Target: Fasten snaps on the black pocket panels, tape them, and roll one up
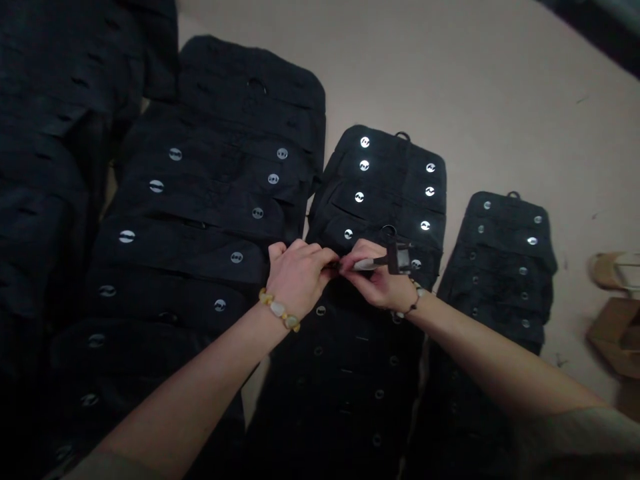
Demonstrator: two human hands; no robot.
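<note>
Our left hand (296, 275), with a yellow beaded bracelet (280, 311) on its wrist, is clenched on one end of a small dark strap with a black plastic clip (395, 259), and our right hand (377, 279) grasps the same strap just beside it. Both hands meet above the middle stack of black fabric bags with shiny round snaps (385, 193). A wider stack of black bags (200, 220) lies to the left, a smaller black stack (505, 267) to the right, all on the pale floor (475, 87).

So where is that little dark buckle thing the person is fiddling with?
In the head view the dark buckle sits just right of centre, at the fingertips of the right hand, beside the left hand, above the middle stack of black bags.
</note>
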